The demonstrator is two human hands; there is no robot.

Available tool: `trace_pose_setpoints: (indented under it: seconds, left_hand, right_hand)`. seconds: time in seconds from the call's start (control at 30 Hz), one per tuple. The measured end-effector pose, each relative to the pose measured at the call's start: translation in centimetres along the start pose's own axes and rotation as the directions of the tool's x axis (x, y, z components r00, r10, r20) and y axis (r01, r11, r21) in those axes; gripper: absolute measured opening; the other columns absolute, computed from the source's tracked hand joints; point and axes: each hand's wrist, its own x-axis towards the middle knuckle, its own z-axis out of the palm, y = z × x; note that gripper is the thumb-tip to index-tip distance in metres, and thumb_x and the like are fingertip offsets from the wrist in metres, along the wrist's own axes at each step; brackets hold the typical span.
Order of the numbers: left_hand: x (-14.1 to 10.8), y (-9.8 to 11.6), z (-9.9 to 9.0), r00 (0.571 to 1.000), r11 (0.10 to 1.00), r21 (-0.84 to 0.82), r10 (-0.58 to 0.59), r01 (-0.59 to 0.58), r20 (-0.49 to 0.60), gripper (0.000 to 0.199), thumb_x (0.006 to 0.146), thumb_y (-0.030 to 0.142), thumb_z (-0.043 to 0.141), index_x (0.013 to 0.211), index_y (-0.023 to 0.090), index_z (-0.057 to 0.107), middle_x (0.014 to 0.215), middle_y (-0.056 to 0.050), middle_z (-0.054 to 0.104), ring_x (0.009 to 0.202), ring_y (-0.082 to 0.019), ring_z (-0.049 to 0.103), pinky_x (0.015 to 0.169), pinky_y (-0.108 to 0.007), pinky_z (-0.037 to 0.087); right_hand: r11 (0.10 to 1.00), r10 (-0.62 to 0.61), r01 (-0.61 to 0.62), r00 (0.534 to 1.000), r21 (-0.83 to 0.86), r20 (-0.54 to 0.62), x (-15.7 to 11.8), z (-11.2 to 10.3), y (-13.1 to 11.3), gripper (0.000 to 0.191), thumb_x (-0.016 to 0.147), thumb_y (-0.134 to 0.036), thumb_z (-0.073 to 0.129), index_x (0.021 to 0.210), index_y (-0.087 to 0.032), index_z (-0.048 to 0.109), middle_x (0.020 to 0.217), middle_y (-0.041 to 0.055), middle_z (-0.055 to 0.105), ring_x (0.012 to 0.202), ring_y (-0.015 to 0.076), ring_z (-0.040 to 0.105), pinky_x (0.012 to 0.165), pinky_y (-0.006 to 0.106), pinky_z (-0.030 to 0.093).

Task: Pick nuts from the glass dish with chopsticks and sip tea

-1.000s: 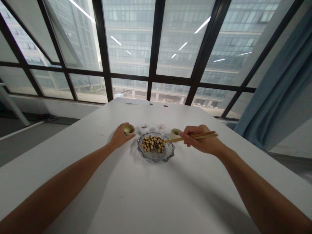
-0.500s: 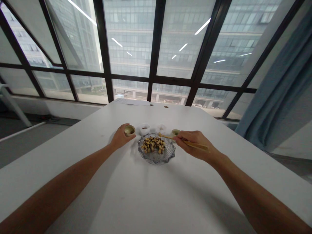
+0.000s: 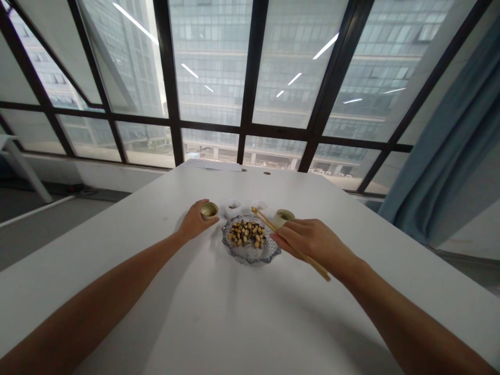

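Observation:
My left hand (image 3: 195, 221) is wrapped round a small olive-green cup (image 3: 209, 210) left of the glass dish. Something small lies inside that cup. My right hand (image 3: 308, 239) grips a pair of wooden chopsticks (image 3: 316, 265); their tips are over a white bowl (image 3: 260, 205), with what looks like a small pale piece between them. Between my hands stands a scalloped glass dish (image 3: 252, 257), holding a pile of brown and tan nuts (image 3: 245, 233). A second green cup (image 3: 284, 214) sits just beyond my right hand. Another white bowl (image 3: 233, 208) stands beside the held cup.
The white table (image 3: 203, 312) reaches toward large dark-framed windows. Papers (image 3: 213, 165) lie at its far edge, near two small round marks or openings. A blue curtain (image 3: 441, 146) hangs at the right, and a pale metal frame (image 3: 29, 169) stands at the left.
The chopsticks have swung steeper, their tips slightly up and left and their rear ends lower. My right hand has shifted down, showing more of the second green cup. The left hand keeps its hold.

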Motion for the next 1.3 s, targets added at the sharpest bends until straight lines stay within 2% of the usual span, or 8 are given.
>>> trace_pose_setpoints:
  seconds: [0.2,0.4,0.47,0.57,0.7,0.87,1.13,1.3]
  left_hand:
    - [0.0,0.2,0.0,1.000,1.000,0.002,-0.006,0.006,0.001,0.072,0.072,0.054,0.075,0.131,0.019,0.051,0.135,-0.013,0.061,0.125,-0.030,0.059,0.111,-0.044,0.045]
    - [-0.1,0.4,-0.2,0.999,0.999,0.020,0.032,-0.032,0.004,0.070,0.071,0.049,0.078,0.129,0.020,0.052,0.131,-0.013,0.061,0.124,-0.031,0.059,0.109,-0.046,0.046]
    - [-0.2,0.6,-0.3,0.997,0.997,0.021,0.072,-0.072,0.011,0.069,0.069,0.046,0.080,0.127,0.020,0.053,0.128,-0.012,0.062,0.121,-0.031,0.059,0.108,-0.046,0.047]
    - [-0.3,0.8,-0.5,0.993,0.993,0.008,0.115,-0.115,0.017,0.069,0.068,0.044,0.081,0.126,0.021,0.052,0.127,-0.011,0.061,0.119,-0.030,0.059,0.107,-0.046,0.048]
    - [-0.3,1.1,-0.7,0.991,0.991,0.001,0.132,-0.132,0.015,0.068,0.067,0.041,0.081,0.125,0.022,0.051,0.127,-0.011,0.060,0.120,-0.030,0.058,0.107,-0.047,0.048]
    - [-0.2,1.3,-0.7,0.995,0.995,-0.009,0.097,-0.097,0.004,0.068,0.066,0.046,0.081,0.123,0.022,0.054,0.125,-0.011,0.063,0.118,-0.030,0.061,0.106,-0.046,0.049]
    - [0.2,0.7,-0.7,0.973,0.969,-0.097,-0.229,0.228,-0.009,0.069,0.068,0.063,0.076,0.119,0.020,0.058,0.112,-0.011,0.073,0.098,-0.026,0.070,0.088,-0.041,0.057]
    - [1.2,0.2,-0.9,0.982,0.981,0.054,-0.190,0.189,0.012,0.075,0.069,0.063,0.075,0.127,0.018,0.056,0.126,-0.016,0.068,0.112,-0.031,0.066,0.097,-0.044,0.053]
  right_hand:
    - [0.998,-0.037,0.039,0.998,0.059,-0.042,0.2,-0.2,-0.5,0.031,0.103,-0.022,0.051,0.073,-0.021,0.058,0.060,0.0001,0.060,0.053,0.0130,0.052,0.054,0.029,0.034]
    - [0.906,0.199,-0.161,0.978,0.392,-0.058,0.6,-0.9,-1.0,0.032,0.100,-0.028,0.055,0.069,-0.021,0.060,0.060,0.0017,0.065,0.052,0.0122,0.058,0.053,0.027,0.042]
    - [0.771,0.401,-0.304,0.914,0.559,-0.057,0.6,-0.7,-1.1,0.034,0.099,-0.035,0.056,0.070,-0.021,0.064,0.059,0.0025,0.068,0.049,0.0127,0.061,0.049,0.026,0.045]
    - [0.459,0.664,-0.429,0.748,0.778,0.021,0.5,-0.2,-0.8,0.038,0.095,-0.048,0.061,0.070,-0.020,0.065,0.058,0.0038,0.071,0.046,0.0150,0.064,0.043,0.026,0.050]
    - [0.251,0.768,-0.394,0.637,0.884,0.066,0.6,0.3,0.0,0.044,0.086,-0.058,0.070,0.066,-0.020,0.063,0.056,0.0053,0.071,0.043,0.0162,0.064,0.040,0.027,0.052]
    - [0.212,0.782,-0.385,0.617,0.898,0.080,0.6,0.3,0.6,0.044,0.084,-0.058,0.073,0.064,-0.020,0.063,0.055,0.0057,0.071,0.042,0.0157,0.063,0.039,0.026,0.052]
    - [0.215,0.815,-0.410,0.575,0.886,0.068,0.3,0.6,1.5,0.046,0.081,-0.061,0.073,0.065,-0.020,0.063,0.056,0.0056,0.071,0.042,0.0160,0.063,0.038,0.027,0.051]
    - [0.197,0.868,-0.437,0.493,0.878,0.051,-0.2,1.4,2.6,0.048,0.080,-0.064,0.073,0.065,-0.020,0.062,0.056,0.0058,0.071,0.042,0.0162,0.063,0.038,0.026,0.050]
